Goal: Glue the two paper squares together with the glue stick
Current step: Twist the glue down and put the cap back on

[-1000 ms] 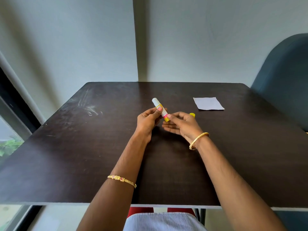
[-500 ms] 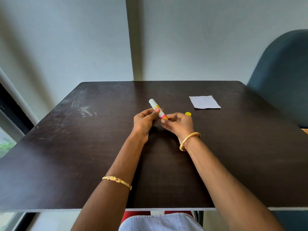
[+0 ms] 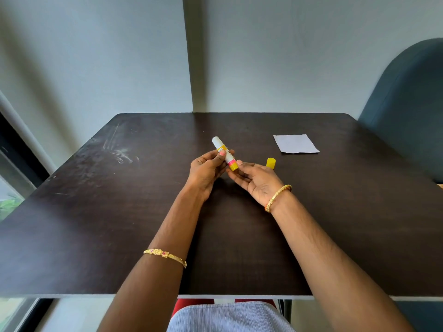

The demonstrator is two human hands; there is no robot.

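Note:
My left hand (image 3: 207, 170) grips the glue stick (image 3: 221, 150) around its middle, above the centre of the dark table (image 3: 119, 212). The stick is uncapped, with its white end tilted up and away to the left. Its yellow base sits between the thumb and fingers of my right hand (image 3: 255, 179), palm turned up. The yellow cap (image 3: 271, 162) stands on the table just right of my right hand. A white paper square (image 3: 296, 143) lies flat further back on the right; I cannot tell whether it is one sheet or two stacked.
A dark blue chair back (image 3: 407, 104) rises past the table's right edge. A pale wall stands behind the table and a window frame (image 3: 14, 152) runs along the left. Smudge marks show on the table's left rear.
My right hand's fingers have shifted on the stick's yellow base and the palm has turned more upward. The cap shows more fully beside it. The left hand keeps its grip.

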